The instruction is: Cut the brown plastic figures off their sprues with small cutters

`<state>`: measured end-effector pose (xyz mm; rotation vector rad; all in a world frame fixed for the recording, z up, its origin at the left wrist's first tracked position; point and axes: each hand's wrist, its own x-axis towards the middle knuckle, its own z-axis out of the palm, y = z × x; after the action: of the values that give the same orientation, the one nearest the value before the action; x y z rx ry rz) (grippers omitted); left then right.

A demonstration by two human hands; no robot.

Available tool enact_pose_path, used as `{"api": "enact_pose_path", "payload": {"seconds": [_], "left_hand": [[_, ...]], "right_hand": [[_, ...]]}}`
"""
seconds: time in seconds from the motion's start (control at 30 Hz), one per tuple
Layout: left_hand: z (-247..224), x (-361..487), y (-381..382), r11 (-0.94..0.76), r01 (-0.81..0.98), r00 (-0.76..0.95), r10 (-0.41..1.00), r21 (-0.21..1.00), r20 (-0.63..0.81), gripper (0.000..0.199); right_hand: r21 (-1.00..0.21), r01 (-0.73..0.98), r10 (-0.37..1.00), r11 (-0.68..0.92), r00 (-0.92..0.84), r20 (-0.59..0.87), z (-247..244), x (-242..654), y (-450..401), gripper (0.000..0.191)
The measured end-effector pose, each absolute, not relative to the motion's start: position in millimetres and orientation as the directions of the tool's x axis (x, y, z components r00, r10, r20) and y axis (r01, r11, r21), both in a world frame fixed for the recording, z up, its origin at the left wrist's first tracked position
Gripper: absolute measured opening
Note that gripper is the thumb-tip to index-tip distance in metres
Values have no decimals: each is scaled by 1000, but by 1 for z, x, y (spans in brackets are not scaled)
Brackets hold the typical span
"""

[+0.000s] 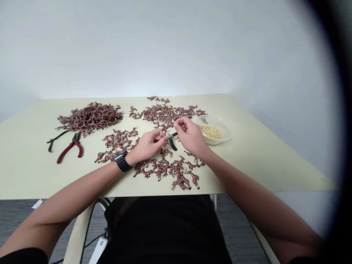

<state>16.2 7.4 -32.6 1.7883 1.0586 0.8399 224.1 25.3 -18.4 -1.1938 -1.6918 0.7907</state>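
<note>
My left hand (150, 143) is closed in a pinch over the middle of the table; what sits between its fingertips is too small to make out. Across from it, my right hand (191, 136) is also pinched, thumb against forefinger, its contents hidden. Between the two hands lie small black-handled pliers (172, 143), partly covered by my fingers. Small brown deer-shaped figures (180, 176) are spread on the table below my hands, and more figures (165, 115) lie loosely beyond them. Just right of my right hand stands a clear plastic bowl (226, 135) with tiny gold-coloured pieces (211, 132) inside.
A tall heap of brown figures (92, 116) occupies the back left of the pale table (261, 157). In front of it lie red-handled pliers (70, 148) and a black-handled tool (56, 139). A white wall (137, 47) rises behind the table.
</note>
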Motion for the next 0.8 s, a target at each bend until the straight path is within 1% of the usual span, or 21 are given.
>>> {"api": "enact_pose_path", "payload": {"seconds": [0.1, 0.2, 0.47, 0.63, 0.8], "left_hand": [[-34, 17, 6, -299, 316, 373, 912, 900, 172, 35], [-33, 18, 6, -323, 314, 364, 909, 893, 201, 33], [-31, 18, 3, -348, 345, 354, 909, 872, 223, 32], [-28, 18, 2, -354, 372, 359, 907, 858, 219, 29], [-27, 19, 1, -375, 429, 361, 905, 822, 224, 25]], "right_hand": [[-855, 332, 912, 397, -249, 327, -19, 222, 20, 19], [-821, 345, 881, 454, -313, 356, -21, 218, 16, 16], [-678, 432, 803, 595, -340, 489, -23, 216, 15, 10], [-595, 487, 767, 640, -361, 530, -26, 216, 16, 7], [-504, 526, 723, 685, -403, 561, -29, 216, 15, 8]]}}
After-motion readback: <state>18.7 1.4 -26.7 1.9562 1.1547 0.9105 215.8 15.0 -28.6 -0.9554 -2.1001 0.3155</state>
